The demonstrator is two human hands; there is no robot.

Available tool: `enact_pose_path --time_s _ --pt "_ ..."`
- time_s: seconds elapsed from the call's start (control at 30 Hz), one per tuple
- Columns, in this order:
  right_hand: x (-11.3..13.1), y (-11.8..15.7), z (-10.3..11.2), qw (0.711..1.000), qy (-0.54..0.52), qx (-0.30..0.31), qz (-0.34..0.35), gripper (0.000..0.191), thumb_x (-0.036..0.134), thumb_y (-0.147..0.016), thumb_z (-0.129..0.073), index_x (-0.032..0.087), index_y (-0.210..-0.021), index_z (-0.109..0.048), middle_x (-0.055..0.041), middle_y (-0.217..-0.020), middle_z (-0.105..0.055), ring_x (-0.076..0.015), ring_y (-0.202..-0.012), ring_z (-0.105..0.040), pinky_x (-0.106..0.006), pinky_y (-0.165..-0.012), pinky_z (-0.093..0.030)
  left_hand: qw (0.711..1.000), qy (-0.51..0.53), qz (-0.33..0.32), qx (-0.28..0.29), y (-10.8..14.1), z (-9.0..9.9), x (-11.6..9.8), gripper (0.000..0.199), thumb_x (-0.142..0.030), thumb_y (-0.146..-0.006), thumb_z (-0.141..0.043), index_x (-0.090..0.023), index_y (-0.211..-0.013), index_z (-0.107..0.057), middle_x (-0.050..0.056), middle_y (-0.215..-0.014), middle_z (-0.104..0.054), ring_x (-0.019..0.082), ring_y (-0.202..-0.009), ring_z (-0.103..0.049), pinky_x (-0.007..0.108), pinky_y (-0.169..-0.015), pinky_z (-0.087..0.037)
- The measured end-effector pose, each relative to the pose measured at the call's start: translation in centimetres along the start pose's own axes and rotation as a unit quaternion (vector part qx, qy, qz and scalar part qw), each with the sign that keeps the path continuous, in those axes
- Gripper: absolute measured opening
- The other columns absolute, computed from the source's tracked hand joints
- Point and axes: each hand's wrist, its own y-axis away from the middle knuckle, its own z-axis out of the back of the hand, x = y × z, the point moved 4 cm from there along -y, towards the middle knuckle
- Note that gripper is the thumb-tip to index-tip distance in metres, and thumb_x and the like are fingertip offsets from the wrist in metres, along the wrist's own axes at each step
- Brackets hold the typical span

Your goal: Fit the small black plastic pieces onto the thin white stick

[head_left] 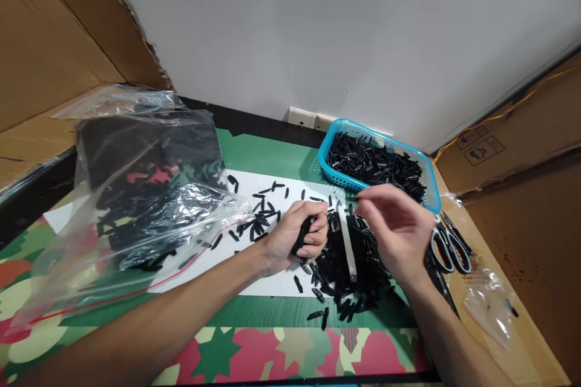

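My left hand [297, 233] is closed round small black pieces, whose dark ends show between the fingers and palm. To its right, my right hand [394, 227] has thumb and forefinger brought together; a tiny dark bit may be at the tips, but I cannot make it out. Between the hands, a slim white tool [347, 242] with a narrow pointed end lies on a heap of small black strips [363, 260]. More loose black strips [261, 224] are scattered over a white sheet [272, 281] left of the heap.
A blue basket [338, 178] full of black pieces stands behind my right hand. Scissors [447, 251] and a small clear bag [490, 308] lie at the right. A large clear zip bag [149, 193] with black contents covers the left side. A grey wall [336, 36] rises behind.
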Motion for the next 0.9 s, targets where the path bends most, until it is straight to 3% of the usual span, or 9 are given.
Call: enact_pose_path --time_s 0.07,0.13,0.2,0.27,0.33,0.5,0.7,0.9 --pt "0.8 -0.6 1.8 0.985 0.063 -0.13 0.093 0.013 0.017 -0.093 -0.072 0.026 -0.102 -0.077 -0.0045 -0.092 -0.072 -0.0208 -0.081 -0.07 -0.038 -0.076 -0.059 1.0 0.0 0.015 0.009 0.0 0.1 0.1 0.051 -0.054 -0.095 -0.058 -0.019 -0.061 -0.042 -0.007 -0.048 -0.034 0.005 -0.036 -0.027 0.016 -0.037 -0.021" --pt "0.5 -1.0 2.6 0.959 0.149 -0.181 0.161 0.02 0.016 -0.093 -0.073 0.028 -0.109 -0.076 -0.0066 -0.101 -0.074 -0.0252 -0.096 -0.071 -0.047 -0.091 -0.058 1.0 -0.001 0.023 0.018 0.0 0.1 0.2 0.055 -0.059 -0.096 -0.056 -0.019 -0.06 -0.043 -0.007 -0.049 -0.033 0.005 -0.036 -0.028 0.016 -0.037 -0.021" --pt "-1.1 -1.6 1.9 0.957 0.245 -0.08 0.136 0.027 0.021 -0.094 -0.073 0.028 -0.12 -0.074 -0.0085 -0.119 -0.075 -0.0303 -0.118 -0.067 -0.061 -0.111 -0.046 0.999 -0.001 0.03 0.026 0.0 0.1 0.3 0.057 -0.061 -0.096 -0.054 -0.018 -0.06 -0.044 -0.006 -0.048 -0.034 0.005 -0.036 -0.027 0.016 -0.037 -0.02" --pt "-2.3 -1.4 1.0 0.947 0.298 -0.016 0.121 0.037 0.027 -0.096 -0.072 0.03 -0.133 -0.068 -0.0095 -0.138 -0.07 -0.0334 -0.132 -0.061 -0.072 -0.121 -0.028 0.999 0.002 0.037 0.035 0.0 0.0 0.3 0.058 -0.063 -0.096 -0.053 -0.018 -0.06 -0.045 -0.006 -0.048 -0.034 0.005 -0.036 -0.027 0.016 -0.037 -0.02" --pt "-2.3 -0.7 0.1 0.946 0.294 0.017 0.134 0.039 0.022 -0.097 -0.068 0.03 -0.135 -0.067 -0.0089 -0.145 -0.066 -0.032 -0.139 -0.057 -0.07 -0.125 -0.02 0.998 0.005 0.041 0.04 0.0 0.0 0.3 0.061 -0.067 -0.096 -0.051 -0.018 -0.06 -0.046 -0.006 -0.047 -0.035 0.005 -0.036 -0.026 0.016 -0.037 -0.019" --pt "-0.6 0.6 -1.5 0.974 0.156 0.09 0.135 0.026 0.012 -0.097 -0.063 0.026 -0.116 -0.075 -0.0093 -0.121 -0.074 -0.0271 -0.119 -0.064 -0.05 -0.106 -0.051 0.997 -0.016 0.055 0.056 0.0 -0.2 0.5 0.071 -0.08 -0.092 -0.044 -0.018 -0.06 -0.048 -0.006 -0.046 -0.033 0.004 -0.035 -0.022 0.016 -0.036 -0.015" --pt "-1.0 0.8 -2.7 0.975 0.033 0.218 0.019 0.019 0.02 -0.101 -0.063 0.026 -0.114 -0.077 -0.0077 -0.116 -0.075 -0.0236 -0.112 -0.067 -0.043 -0.1 -0.055 0.995 -0.046 0.082 0.026 0.0 -0.3 0.9 0.077 -0.093 -0.078 -0.048 -0.019 -0.056 -0.045 -0.006 -0.042 -0.032 0.004 -0.034 -0.021 0.017 -0.034 -0.012" --pt "-1.2 0.4 -2.8 0.958 -0.044 0.278 -0.064 0.015 0.023 -0.1 -0.066 0.025 -0.105 -0.08 -0.0067 -0.119 -0.074 -0.0215 -0.113 -0.069 -0.04 -0.103 -0.053 0.991 -0.091 0.093 -0.021 -0.1 -0.3 1.2 0.082 -0.097 -0.077 -0.039 -0.018 -0.055 -0.048 -0.004 -0.044 -0.036 0.005 -0.036 -0.023 0.018 -0.034 -0.014"
